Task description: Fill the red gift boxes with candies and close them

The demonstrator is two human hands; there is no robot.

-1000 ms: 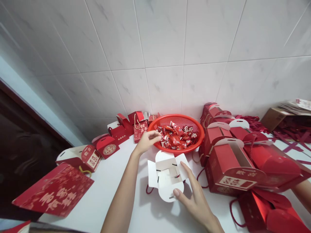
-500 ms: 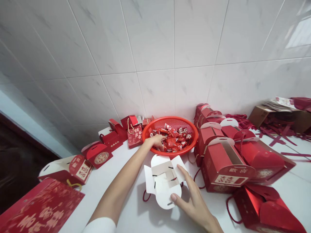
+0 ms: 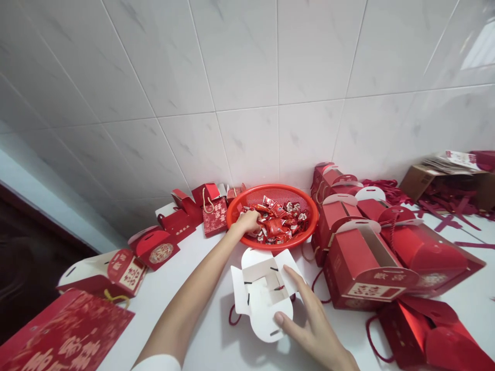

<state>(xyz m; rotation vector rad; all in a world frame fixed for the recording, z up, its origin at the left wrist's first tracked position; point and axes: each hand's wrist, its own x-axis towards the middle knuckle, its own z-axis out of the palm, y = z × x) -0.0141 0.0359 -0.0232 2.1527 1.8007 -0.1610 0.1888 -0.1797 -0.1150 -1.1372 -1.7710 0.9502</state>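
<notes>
My left hand (image 3: 248,221) reaches into the left side of a red plastic basket (image 3: 247,195). Its fingers are curled in among the red-wrapped candies (image 3: 275,226); the fingertips are partly hidden, with red wrappers right against them. On the table in front of the basket stands an open gift box (image 3: 266,288), its white inside facing up and its flaps spread. My right hand (image 3: 313,324) grips the box at its right side, thumb on the near rounded flap and fingers behind the right flap. A dark red cord handle (image 3: 233,315) hangs out at the left of the box.
Several red gift boxes (image 3: 367,268) crowd the table at the right. More boxes (image 3: 157,247) and a red paper bag (image 3: 65,330) line the left. Behind the right-hand boxes lie dark red ribbons (image 3: 381,191) and a cardboard box (image 3: 415,180). A tiled wall (image 3: 247,139) closes off the back.
My left hand has curled its fingers more tightly among the candies and lifted slightly. My right hand keeps its grip on the open box. The view has shifted a little.
</notes>
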